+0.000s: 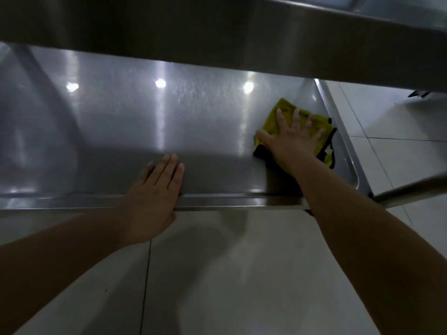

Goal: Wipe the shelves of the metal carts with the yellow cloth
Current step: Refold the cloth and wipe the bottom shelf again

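- My right hand lies flat on the yellow cloth, fingers straight and spread; the grip is fully open and pinches nothing, only presses the cloth down onto the metal.
- The cloth sits bunched at the right end of the lower shelf, just beside the raised right rim. Part of it pokes out past my fingertips on the far side, and a darker fold shows under my wrist.
- My left hand is also open, fingers straight and together. It rests over the shelf's near rim, with the fingertips on the shelf surface, and holds nothing.
- The upper shelf hangs close above and shades the near strip of the lower one.
- Pale floor tiles show below the near edge and to the right of the cart.
- What could go wrong, as I judge it: with only a flat palm on a bunched cloth, a quick sweep to the left may let my hand slide over it and leave it behind.
- The fold may roll under and miss strips of metal.
- Leaning on the near rim could shift the cart.
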`<state>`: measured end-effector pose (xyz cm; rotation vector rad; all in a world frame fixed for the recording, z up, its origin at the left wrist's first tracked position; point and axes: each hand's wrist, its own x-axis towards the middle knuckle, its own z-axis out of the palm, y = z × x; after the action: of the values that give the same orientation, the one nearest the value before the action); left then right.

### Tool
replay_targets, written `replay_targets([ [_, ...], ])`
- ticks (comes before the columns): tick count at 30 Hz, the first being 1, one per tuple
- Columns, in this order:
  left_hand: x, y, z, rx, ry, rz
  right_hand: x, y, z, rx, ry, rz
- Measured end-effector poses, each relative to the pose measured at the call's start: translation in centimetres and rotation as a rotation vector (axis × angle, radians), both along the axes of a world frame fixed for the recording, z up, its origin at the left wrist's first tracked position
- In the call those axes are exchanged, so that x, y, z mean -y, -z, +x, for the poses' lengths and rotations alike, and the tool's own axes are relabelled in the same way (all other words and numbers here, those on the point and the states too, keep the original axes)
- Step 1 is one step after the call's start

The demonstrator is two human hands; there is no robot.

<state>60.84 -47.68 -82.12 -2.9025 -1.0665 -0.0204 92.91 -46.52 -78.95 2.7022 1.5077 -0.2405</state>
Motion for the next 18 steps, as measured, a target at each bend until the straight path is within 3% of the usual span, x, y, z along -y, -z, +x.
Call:
replay_targets([
  [4, -0.1, 0.0, 0.2, -0.013, -0.004, 0.012, -5.5, -0.4, -0.4, -0.045, 0.017, 0.021],
  [8, -0.3, 0.1, 0.2, -0.024, -0.016, 0.012, -7.3, -0.3, -1.2, -0.036, -0.112, 0.011],
  [18, 0.1, -0.5, 0.1, -0.021, -0.016, 0.017, 2.5, 1.1, -5.2, 0.030, -0.568, -0.008],
])
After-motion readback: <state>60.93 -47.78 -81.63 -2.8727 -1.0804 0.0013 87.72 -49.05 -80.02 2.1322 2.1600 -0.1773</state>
